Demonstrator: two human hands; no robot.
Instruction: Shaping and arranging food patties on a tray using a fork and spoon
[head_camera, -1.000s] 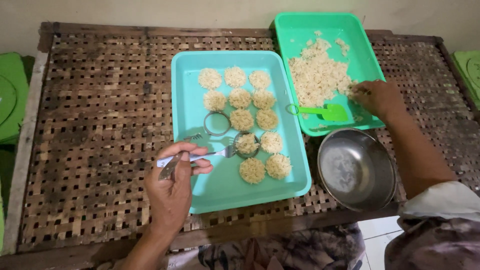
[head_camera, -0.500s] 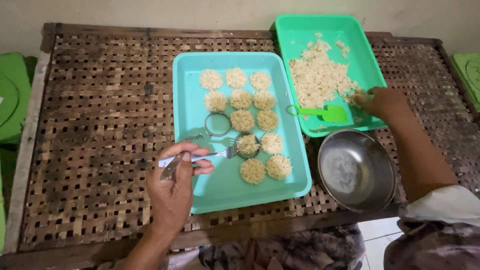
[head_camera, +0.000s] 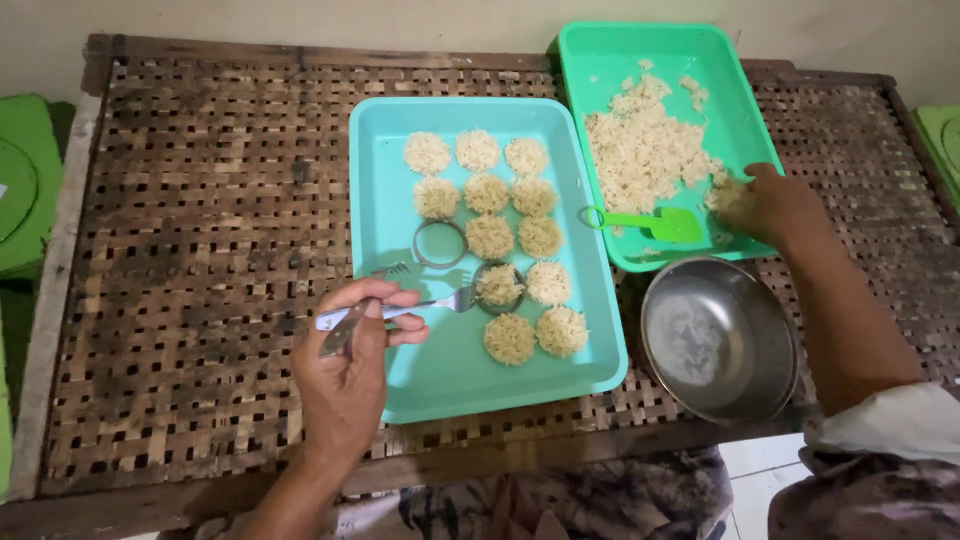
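Note:
My left hand (head_camera: 345, 370) grips a metal fork (head_camera: 440, 303) by its pale handle. The tines rest against a round metal ring (head_camera: 497, 286) filled with rice, inside the teal tray (head_camera: 450, 385). Several round rice patties (head_camera: 487, 193) lie in rows in that tray, and an empty metal ring (head_camera: 440, 244) sits just left of them. My right hand (head_camera: 770, 205) reaches into the green tray (head_camera: 640, 50), fingers curled into the loose rice mix (head_camera: 640, 150) at its near right corner. A green plastic spatula (head_camera: 660, 223) lies in that tray next to the hand.
Both trays sit on a woven bamboo table (head_camera: 200, 250). An empty steel bowl (head_camera: 718, 340) stands at the near right, under my right forearm. Green plastic objects (head_camera: 25, 180) flank the table on the left and at the far right (head_camera: 940, 130).
My right hand has shifted slightly within the corner of the green tray, closing on the rice. My left hand and the fork have barely moved.

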